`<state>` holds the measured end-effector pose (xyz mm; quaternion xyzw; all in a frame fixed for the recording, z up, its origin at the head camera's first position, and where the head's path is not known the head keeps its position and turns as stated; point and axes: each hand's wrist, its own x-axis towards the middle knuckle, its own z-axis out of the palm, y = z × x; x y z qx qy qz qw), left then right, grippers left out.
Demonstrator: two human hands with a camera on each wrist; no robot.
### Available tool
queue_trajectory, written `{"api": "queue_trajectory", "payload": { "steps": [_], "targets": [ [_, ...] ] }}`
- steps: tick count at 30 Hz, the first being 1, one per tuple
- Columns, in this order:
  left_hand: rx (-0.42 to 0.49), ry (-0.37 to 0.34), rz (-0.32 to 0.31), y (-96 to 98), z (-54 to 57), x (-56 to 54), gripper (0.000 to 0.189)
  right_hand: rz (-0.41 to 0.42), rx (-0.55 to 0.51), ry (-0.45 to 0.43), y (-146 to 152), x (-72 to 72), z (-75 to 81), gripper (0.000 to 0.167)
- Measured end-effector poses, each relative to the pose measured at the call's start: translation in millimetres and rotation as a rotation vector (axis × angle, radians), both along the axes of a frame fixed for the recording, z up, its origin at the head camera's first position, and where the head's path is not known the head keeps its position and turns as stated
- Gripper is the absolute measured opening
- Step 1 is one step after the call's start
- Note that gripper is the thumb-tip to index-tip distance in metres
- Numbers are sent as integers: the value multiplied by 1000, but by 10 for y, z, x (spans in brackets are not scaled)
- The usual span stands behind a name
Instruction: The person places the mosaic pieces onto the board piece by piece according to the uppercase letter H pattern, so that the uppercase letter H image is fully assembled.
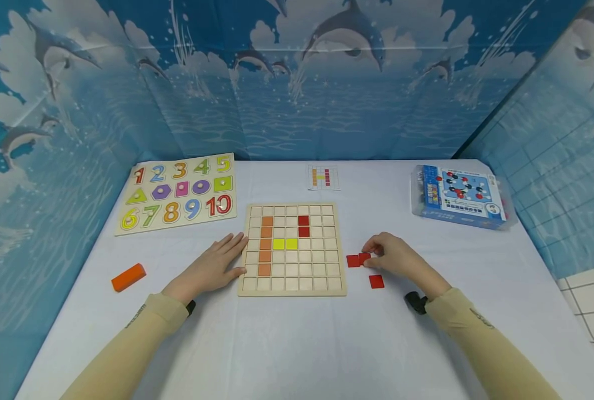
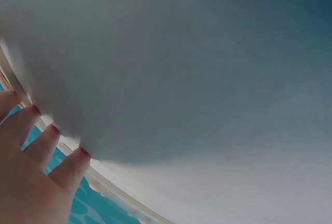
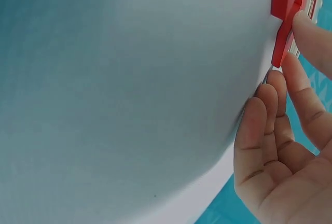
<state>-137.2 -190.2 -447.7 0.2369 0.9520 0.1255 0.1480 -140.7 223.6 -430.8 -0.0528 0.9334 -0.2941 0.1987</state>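
Note:
A wooden grid board [image 1: 291, 294] lies at the middle of the table. In its cells are a column of orange tiles [image 1: 265, 244], two yellow tiles [image 1: 285, 244] and two red tiles [image 1: 304, 226]. My left hand [image 1: 209, 269] rests with fingers spread, fingertips at the board's left edge. Right of the board, my right hand [image 1: 394, 256] pinches a red square tile [image 1: 364, 258] between thumb and index finger. That tile [image 3: 280, 42] sits close to the table in the right wrist view. Another red tile [image 1: 353, 261] lies against its left side, and a third red tile [image 1: 377, 281] lies nearer me.
A small pattern card [image 1: 323, 178] lies behind the board. To the back left is a number-and-shape puzzle board [image 1: 176, 194]; a blue boxed set [image 1: 462, 197] stands at the back right. An orange block [image 1: 129, 277] lies at the left.

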Motion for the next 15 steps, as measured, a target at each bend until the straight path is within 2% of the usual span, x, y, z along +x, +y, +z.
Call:
{"api": "queue_trajectory", "payload": {
  "steps": [6,15],
  "targets": [
    [0,2,0,-13,-17,3,74,1,-10,-6,-4,12,-1,19],
    [6,8,-5,-15,6,14,73,-16,-27,-37,-4,47,32,21]
  ]
}}
